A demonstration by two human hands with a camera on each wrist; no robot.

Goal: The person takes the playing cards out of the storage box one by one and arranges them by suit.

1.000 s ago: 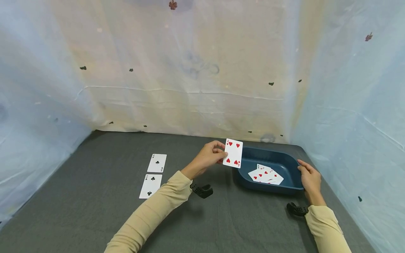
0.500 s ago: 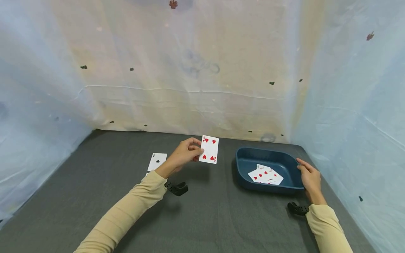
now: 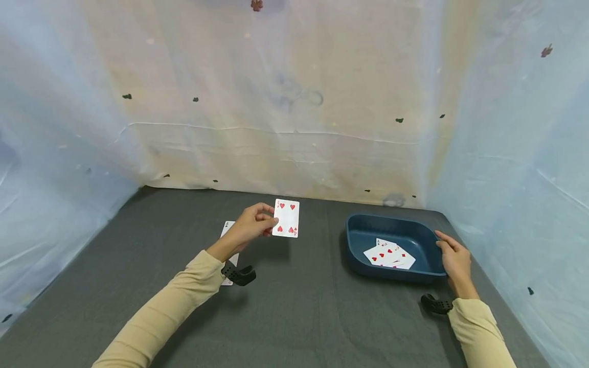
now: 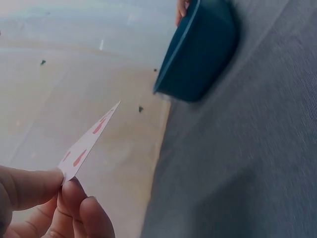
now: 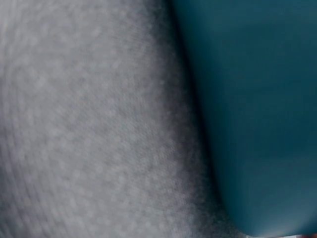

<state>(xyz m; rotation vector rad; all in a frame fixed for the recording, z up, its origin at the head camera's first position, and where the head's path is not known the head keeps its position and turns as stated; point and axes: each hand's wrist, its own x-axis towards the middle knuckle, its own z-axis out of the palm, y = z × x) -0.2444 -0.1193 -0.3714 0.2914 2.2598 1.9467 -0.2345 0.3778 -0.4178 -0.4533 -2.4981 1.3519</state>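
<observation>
My left hand [image 3: 250, 227] pinches a four of hearts [image 3: 286, 219] by its left edge, face toward the head camera, raised above the table. The left wrist view shows this card [image 4: 89, 144] nearly edge-on between thumb and fingers. My right hand [image 3: 455, 260] grips the right rim of a blue tray [image 3: 391, 275], in which several red-suited cards [image 3: 388, 254] lie overlapping. An ace of clubs [image 3: 227, 226] lies behind my left wrist, mostly covered. Of the card [image 3: 227, 282] in front of it, only slivers show. In the right wrist view the tray wall [image 5: 262, 124] fills the right side.
A dark grey cloth [image 3: 294, 317] covers the table. Pale plastic sheeting [image 3: 285, 102] hangs behind it and along both sides. A black wrist strap [image 3: 239, 274] sits on the left wrist and another strap [image 3: 437, 304] on the right.
My left hand has moved left, away from the tray, carrying the four of hearts. Its forearm now covers most of the two clubs cards. The right hand stays on the tray rim.
</observation>
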